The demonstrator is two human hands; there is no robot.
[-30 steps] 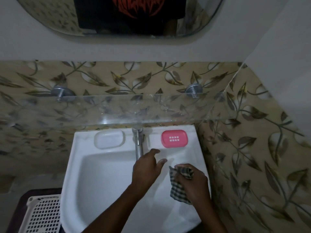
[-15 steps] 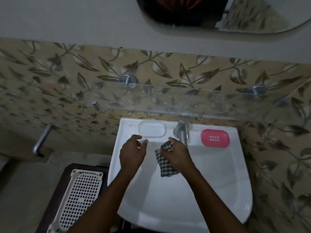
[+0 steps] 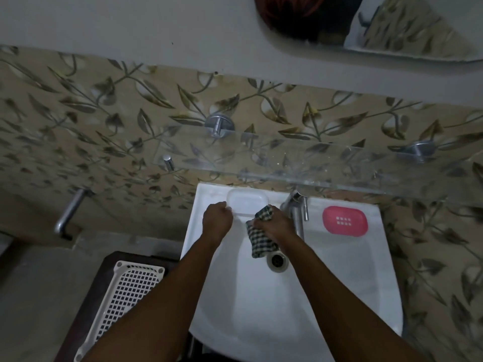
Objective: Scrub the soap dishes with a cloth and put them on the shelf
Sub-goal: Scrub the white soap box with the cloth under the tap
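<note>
Sink (image 3: 339, 283) ledge: left hand (image 3: 217, 218) now holds white soap dish (image 3: 247, 201), cloth (image 3: 260, 239) alongside.

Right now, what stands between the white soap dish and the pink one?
The metal tap, in the head view, with the right hand gripping the checked cloth beside it.

Head cam, single view: from above the sink (image 3: 339, 296), facing forward and steeply down at the wall (image 3: 104, 113).
Wide lens, close in: both forearms run from the bottom edge to mid-frame, left hand (image 3: 217, 218) and right hand (image 3: 277, 226) at the sink's back rim. Frame is rolled: shelf (image 3: 313, 163) slants down to the right across the middle. Mirror (image 3: 405, 30) clipped at top right, basket (image 3: 125, 296) at lower left.
</note>
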